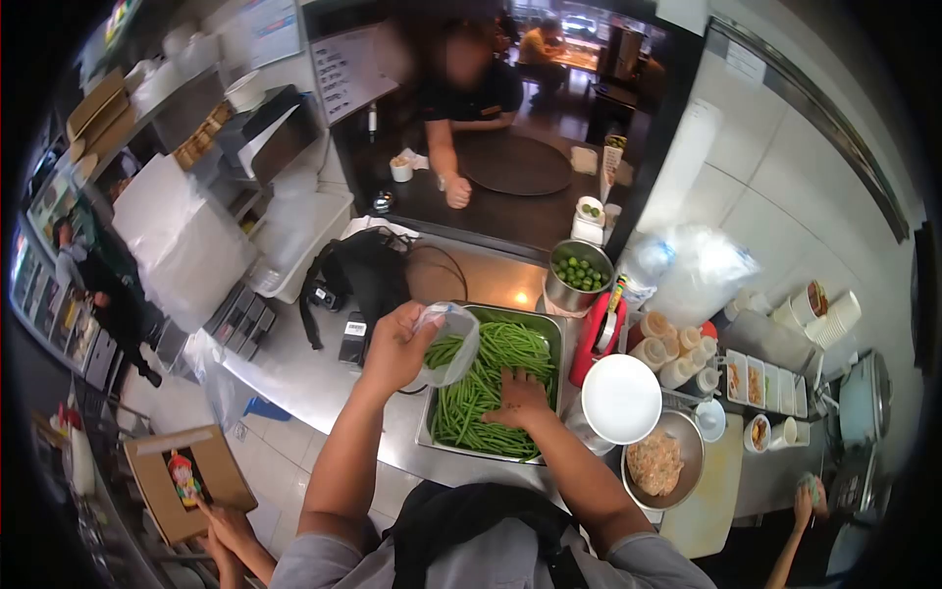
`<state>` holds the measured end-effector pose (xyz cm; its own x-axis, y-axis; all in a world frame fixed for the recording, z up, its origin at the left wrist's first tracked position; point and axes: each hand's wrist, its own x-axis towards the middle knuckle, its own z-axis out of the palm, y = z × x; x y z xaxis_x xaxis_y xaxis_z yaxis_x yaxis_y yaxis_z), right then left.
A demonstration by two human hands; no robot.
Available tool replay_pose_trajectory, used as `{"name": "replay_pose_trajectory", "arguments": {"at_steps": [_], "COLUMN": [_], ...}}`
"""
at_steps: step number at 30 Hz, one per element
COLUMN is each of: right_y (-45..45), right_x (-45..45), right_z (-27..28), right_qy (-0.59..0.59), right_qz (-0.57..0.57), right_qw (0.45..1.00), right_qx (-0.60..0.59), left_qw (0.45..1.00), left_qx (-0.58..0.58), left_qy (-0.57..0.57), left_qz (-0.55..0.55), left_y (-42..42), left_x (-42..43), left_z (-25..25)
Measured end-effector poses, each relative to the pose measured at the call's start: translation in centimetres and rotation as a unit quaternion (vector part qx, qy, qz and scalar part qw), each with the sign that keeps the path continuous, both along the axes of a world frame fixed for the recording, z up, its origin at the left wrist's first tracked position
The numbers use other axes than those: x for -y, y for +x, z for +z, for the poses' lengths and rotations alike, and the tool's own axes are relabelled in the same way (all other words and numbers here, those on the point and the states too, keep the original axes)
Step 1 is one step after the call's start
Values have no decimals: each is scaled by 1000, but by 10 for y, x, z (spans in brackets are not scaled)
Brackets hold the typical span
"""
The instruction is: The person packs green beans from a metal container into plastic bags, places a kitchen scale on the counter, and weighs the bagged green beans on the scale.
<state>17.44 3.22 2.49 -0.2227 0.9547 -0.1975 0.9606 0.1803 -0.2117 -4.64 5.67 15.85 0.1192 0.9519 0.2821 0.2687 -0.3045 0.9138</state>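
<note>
A steel tray full of green beans stands on the counter in front of me. My left hand is closed on the rim of a clear plastic bag, whose mouth gapes above the left part of the beans. Some beans show through or behind the plastic; whether any lie inside I cannot tell. My right hand rests on the beans at the tray's right side, palm down with its fingers spread, fingertips partly among them.
To the right are a pot of green limes, a red tape dispenser, white bowls and a bowl of minced mixture. A black bag lies left. A person leans at the hatch; other hands hold a cardboard box.
</note>
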Motion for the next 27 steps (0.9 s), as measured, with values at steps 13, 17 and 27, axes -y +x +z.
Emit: {"name": "replay_pose_trajectory", "arguments": {"at_steps": [13, 17, 27], "right_y": [4, 2, 12], "right_x": [6, 5, 1], "right_z": [-8, -8, -5], "right_qy": [81, 72, 118], "right_qz": [64, 84, 88], "right_qw": [990, 992, 988], "right_qx": [-98, -68, -52], "left_qw": [994, 996, 996], "left_qx": [17, 6, 17], "left_qy": [66, -4, 33], "left_qz": [80, 91, 80], "left_y": [9, 4, 4], "left_x": [39, 55, 64], "left_z": [-35, -31, -39]}}
